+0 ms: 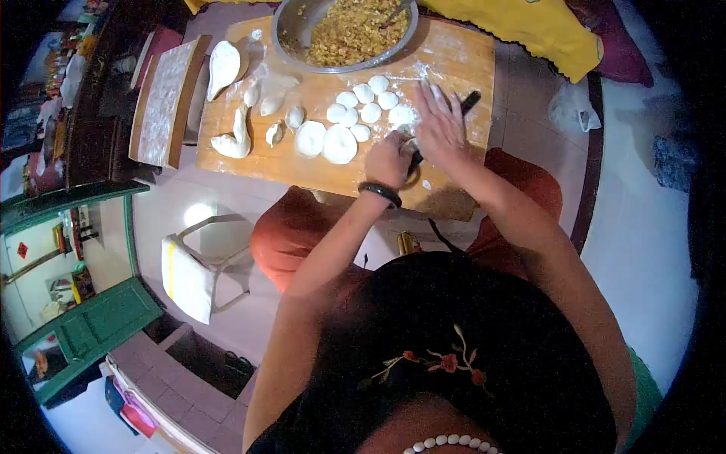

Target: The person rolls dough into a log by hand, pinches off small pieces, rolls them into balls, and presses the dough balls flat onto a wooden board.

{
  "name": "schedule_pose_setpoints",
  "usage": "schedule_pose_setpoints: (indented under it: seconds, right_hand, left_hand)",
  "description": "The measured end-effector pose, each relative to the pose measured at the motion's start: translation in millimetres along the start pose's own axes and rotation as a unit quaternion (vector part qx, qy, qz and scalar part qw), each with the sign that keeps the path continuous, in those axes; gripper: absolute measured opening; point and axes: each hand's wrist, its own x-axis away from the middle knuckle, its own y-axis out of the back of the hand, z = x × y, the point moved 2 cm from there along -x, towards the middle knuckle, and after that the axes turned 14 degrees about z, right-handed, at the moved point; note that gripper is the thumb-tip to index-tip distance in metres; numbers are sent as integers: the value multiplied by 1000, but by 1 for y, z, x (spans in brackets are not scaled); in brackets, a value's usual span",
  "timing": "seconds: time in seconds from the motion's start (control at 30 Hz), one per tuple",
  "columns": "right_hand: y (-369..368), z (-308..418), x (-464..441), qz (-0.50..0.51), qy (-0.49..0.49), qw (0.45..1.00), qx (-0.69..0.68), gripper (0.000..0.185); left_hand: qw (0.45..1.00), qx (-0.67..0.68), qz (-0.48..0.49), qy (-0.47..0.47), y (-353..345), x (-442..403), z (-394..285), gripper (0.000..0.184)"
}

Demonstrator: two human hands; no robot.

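Note:
A dark rolling pin (470, 102) lies slanted on the floured wooden board under my right hand (439, 125). That hand presses flat on it with fingers stretched out. My left hand (389, 157), wearing a dark bracelet, is closed beside the pin. Its fingertips pinch a pale dough wrapper (408, 142), mostly hidden by the hands. Several small flattened dough rounds (370, 113) lie just to the left. Two larger rolled wrappers (340, 144) sit nearer me, their edges touching.
A metal bowl (283, 53) of chopped filling with a utensil in it stands at the board's far edge. Folded dumplings (295, 116), a bent dough strip (240, 140) and a larger dough piece (224, 68) lie left on the wooden board (302, 175). A chair (189, 280) stands left.

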Motion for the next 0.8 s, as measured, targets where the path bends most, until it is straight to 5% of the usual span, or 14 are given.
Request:
schedule_pose_setpoints:
  seconds: [0.17,0.2,0.3,0.4,0.43,0.57,0.7,0.8]
  right_hand:
    - [5,5,-11,-28,10,1000,-8,70]
    - [1,-2,5,-12,10,999,-39,66]
    - [0,-22,59,41,-2,999,8,67]
    - [-3,-19,57,36,-5,999,-14,67]
    - [-3,-13,46,32,-8,999,-20,67]
    - [-1,17,-17,-10,-34,999,-17,67]
    - [-5,14,-23,-51,-24,998,-25,66]
    - [-4,-14,35,37,-36,999,-6,65]
  left_hand:
    - [998,-57,5,11,8,-20,15,30]
    - [998,-56,13,32,5,-21,23,18]
    - [989,144,-11,18,2,-10,46,24]
    - [983,172,53,-21,-18,-2,47,25]
    - [997,39,16,-66,-14,2,33,24]
    - [998,-67,18,12,2,-10,7,19]
    - [999,-22,-2,23,13,-24,18,24]
    - [995,90,-51,4,4,-17,40,23]
